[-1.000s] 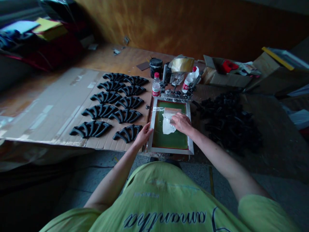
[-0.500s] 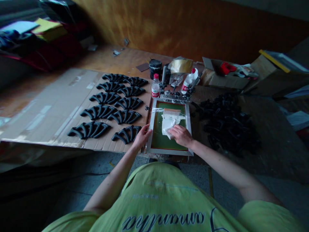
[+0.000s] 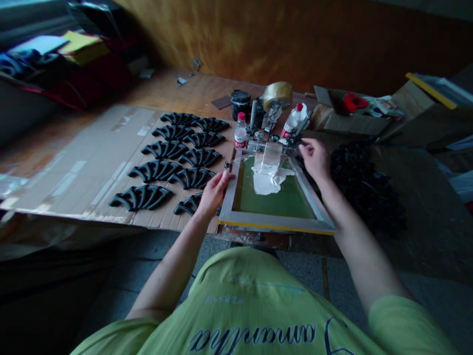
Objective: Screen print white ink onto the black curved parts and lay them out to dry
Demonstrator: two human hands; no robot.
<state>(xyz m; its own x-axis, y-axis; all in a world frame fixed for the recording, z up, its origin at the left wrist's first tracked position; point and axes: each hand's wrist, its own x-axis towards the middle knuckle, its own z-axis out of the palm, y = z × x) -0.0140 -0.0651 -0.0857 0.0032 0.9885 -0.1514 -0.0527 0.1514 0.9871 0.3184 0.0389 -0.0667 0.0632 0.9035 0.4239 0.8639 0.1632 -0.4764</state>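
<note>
Your screen frame [image 3: 277, 223] tilts up at 12 o'clock, your left hand [image 3: 213, 195] spread on its edge, your right hand [image 3: 315, 159] curled, grip unclear; a slip could smear the white paste [image 3: 268, 178].

The right hand [image 3: 315, 159] has the heap of black plastic parts [image 3: 364, 187] just beside it, and the hinge clamps [image 3: 271, 143] and plastic bottle [image 3: 293, 120] stand ahead. The left hand [image 3: 213, 195] is hemmed by rows of black parts [image 3: 166, 167], while open air lies above the raised silk-screen frame [image 3: 273, 224].
</note>
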